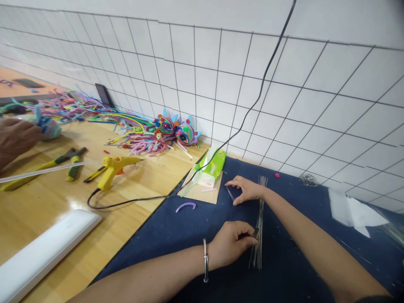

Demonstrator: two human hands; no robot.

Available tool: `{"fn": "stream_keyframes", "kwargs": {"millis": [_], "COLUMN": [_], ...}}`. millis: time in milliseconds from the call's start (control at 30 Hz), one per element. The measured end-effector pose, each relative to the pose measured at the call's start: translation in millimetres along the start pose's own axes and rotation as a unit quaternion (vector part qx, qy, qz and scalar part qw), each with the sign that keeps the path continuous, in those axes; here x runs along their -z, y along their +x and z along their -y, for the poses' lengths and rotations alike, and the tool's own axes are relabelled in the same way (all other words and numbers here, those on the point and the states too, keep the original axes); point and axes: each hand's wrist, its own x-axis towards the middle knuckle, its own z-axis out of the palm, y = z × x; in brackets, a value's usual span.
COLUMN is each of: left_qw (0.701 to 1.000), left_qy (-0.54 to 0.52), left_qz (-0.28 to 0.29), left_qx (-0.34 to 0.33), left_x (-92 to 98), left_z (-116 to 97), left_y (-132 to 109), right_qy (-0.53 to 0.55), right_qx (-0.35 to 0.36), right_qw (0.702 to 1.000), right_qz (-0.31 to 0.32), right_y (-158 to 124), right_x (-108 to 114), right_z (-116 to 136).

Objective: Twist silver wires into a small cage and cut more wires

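Observation:
My left hand [232, 244], with a silver bangle at the wrist, pinches a small dark piece [256, 232] against the bundle of thin metal wires [260, 214]. The bundle lies lengthwise on the dark blue mat [214, 229]. Beyond it, my right hand [246, 190] reaches across the bundle's far end. Its thumb and forefinger are spread, with a few short thin wires [230, 194] spanning between their tips. A curved purple strip [186, 206] lies to the left of my hands.
Left, on the wooden table, are a yellow glue gun [110, 170], pliers [75, 164] and a white case [53, 248]. A tissue pack [214, 164] sits on cardboard. Another person's hand [15, 139] touches a striped ball [50, 126]. Pipe cleaners [139, 126] and tangled wire [308, 180] lie along the wall.

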Motion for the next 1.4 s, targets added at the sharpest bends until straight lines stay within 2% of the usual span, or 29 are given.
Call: {"fn": "stream_keyframes", "kwargs": {"millis": [900,1400], "left_qw": [1.0,1.0], "left_qy": [0.005,0.004], "left_qz": [0.0,0.005], "left_qx": [0.018,0.005], "left_x": [-0.9,-0.7], "left_z": [-0.1,-0.2], "left_y": [0.4,0.3], "right_qy": [-0.003,-0.006], "right_qx": [-0.003,-0.008], "right_qw": [1.0,1.0], "right_qz": [-0.007,0.011], "right_y": [0.7,2.1], "right_x": [-0.7,3.3], "right_z": [4.6,5.0]}}
